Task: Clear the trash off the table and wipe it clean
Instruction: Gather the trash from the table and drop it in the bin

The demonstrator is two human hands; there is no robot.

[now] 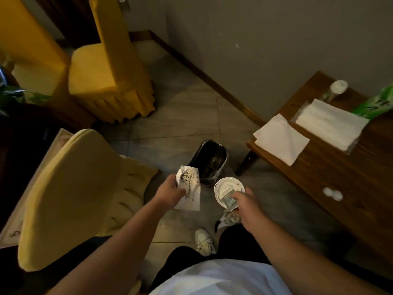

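A small black-lined trash bin [210,161] stands on the floor just past my hands. My left hand [170,191] is shut on a white printed paper bag [189,190], held just short of the bin's near rim. My right hand [244,202] grips a white round lid [225,187] together with a small green wrapper [229,202], to the right of the bin. The wooden table [340,167] is at the right, bearing two white paper napkins [280,139] [329,124] and two small white caps [332,193].
A white-capped bottle [335,90] and a green packet [376,103] sit at the table's far end. Yellow-covered chairs stand at the left [70,194] and back [112,75]. My feet [204,241] are on the tiled floor between chair and table.
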